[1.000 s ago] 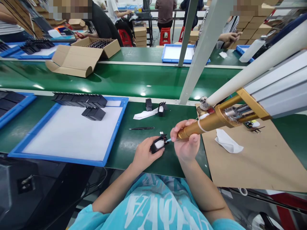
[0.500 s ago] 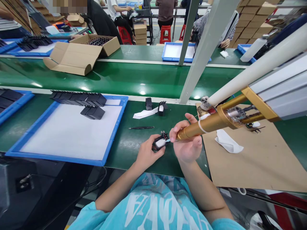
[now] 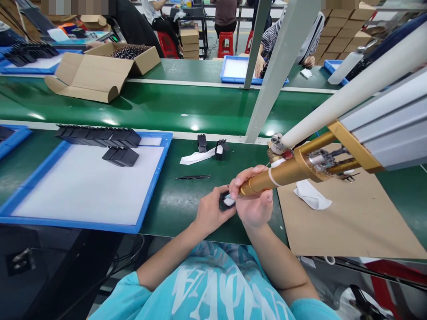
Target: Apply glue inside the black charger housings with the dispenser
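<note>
My left hand point(image 3: 213, 212) is closed on a small black plastic housing point(image 3: 224, 206) with a white piece inside, mostly hidden by fingers. Close beside it, my right hand point(image 3: 251, 202) grips the front end of a gold, tube-shaped dispensing gun point(image 3: 283, 172), its tip pointing at the housing. Fingers hide the exact spot where tip and housing meet. Beyond my hands, black tweezers point(image 3: 192, 177) lie on the green table. Farther back are a black housing point(image 3: 202, 143), another one with white inside point(image 3: 219, 150), and a white cloth strip point(image 3: 196, 157).
A blue-rimmed tray point(image 3: 143, 195) with several black housings point(image 3: 120, 156) lies at left. To the right, a crumpled white cloth point(image 3: 312, 194) rests on a cardboard sheet point(image 3: 350, 231). A grey post point(image 3: 267, 93) rises behind my hands. An open carton point(image 3: 90, 75) stands across the green belt.
My left hand has shifted right and turned the housing, which is now more covered by my fingers and nearer the gun's tip. The whole view has shifted slightly.
</note>
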Tool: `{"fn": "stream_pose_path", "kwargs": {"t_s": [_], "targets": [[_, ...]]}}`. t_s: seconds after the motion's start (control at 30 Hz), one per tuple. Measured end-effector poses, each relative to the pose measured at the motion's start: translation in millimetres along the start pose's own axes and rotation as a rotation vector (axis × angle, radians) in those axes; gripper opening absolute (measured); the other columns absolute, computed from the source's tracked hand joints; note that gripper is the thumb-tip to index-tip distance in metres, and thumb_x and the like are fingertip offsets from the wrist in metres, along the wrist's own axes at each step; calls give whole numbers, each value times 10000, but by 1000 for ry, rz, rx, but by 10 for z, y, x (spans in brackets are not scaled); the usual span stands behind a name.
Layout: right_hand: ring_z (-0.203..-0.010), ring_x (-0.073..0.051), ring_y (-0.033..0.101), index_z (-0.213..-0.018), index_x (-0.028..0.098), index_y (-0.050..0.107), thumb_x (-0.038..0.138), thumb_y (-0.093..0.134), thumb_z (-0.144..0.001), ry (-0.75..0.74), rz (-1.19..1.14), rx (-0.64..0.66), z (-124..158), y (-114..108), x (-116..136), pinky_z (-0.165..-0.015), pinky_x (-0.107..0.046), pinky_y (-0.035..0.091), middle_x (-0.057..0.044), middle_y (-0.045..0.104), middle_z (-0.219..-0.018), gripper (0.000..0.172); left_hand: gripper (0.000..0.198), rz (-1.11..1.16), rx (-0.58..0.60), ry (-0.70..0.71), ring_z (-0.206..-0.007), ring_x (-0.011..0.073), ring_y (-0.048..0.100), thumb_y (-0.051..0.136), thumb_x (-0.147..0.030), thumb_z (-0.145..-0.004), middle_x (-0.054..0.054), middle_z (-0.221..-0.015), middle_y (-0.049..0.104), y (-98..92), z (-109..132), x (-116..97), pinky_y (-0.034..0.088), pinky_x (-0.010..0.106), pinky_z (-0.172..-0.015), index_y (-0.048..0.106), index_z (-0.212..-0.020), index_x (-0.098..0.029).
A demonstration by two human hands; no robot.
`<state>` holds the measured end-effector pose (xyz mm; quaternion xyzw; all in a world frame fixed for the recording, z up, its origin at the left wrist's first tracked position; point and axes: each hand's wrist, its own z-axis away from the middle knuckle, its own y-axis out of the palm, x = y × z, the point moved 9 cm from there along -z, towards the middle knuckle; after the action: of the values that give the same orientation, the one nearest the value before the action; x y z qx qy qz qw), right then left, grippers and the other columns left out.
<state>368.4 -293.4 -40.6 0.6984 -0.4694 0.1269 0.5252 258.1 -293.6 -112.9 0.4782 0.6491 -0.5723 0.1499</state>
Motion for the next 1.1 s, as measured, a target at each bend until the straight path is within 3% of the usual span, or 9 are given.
{"fn": "stream_pose_path", "kwargs": {"t_s": [0.17,0.43,0.6,0.77,0.9,1.1], "targets": [[-459,-94,517,-1069,274,560,542,530,-837,0,4,-13,-4,-18,-7,-467,-268,421,24,602,-770,356,328,-9,3,4,-794,188,694,649,-312,-784,41,-956,704,10,17,31,513,268,-679,527,-1068,-206],[-422,-106,486,-1107,275,528,621,504,-792,-5,83,-79,-25,-54,24,-441,-294,409,24,583,-736,468,275,-73,163,-221,-758,201,659,629,-357,-804,12,-878,678,12,8,218,479,291,-667,518,-1019,-228],[-423,-108,479,-1113,272,519,664,449,-797,3,116,-115,-27,-89,16,-435,-299,410,22,574,-726,509,258,-167,229,-179,-895,232,616,651,-281,-773,51,-965,629,-139,56,364,488,342,-759,561,-1004,-209],[-431,-114,493,-1121,273,522,628,449,-819,-9,80,-102,-44,-80,19,-427,-292,403,19,584,-739,472,434,68,331,-244,-1121,236,581,638,-421,-833,63,-1219,618,-167,28,512,468,376,-948,545,-1217,-241],[-441,-109,494,-1090,272,520,604,455,-829,-29,66,-103,-54,-90,37,-447,-290,409,19,581,-747,427,374,159,308,-263,-1165,210,576,363,-430,-986,35,-1230,654,-158,-103,461,432,379,-1016,611,-1203,-254],[-445,-111,501,-1073,280,487,622,446,-820,-16,109,-154,-69,-174,19,-445,-286,402,26,566,-747,428,298,43,186,-63,-1008,198,651,543,-381,-924,42,-1121,711,-191,-104,227,499,341,-920,649,-1162,-236]]}}
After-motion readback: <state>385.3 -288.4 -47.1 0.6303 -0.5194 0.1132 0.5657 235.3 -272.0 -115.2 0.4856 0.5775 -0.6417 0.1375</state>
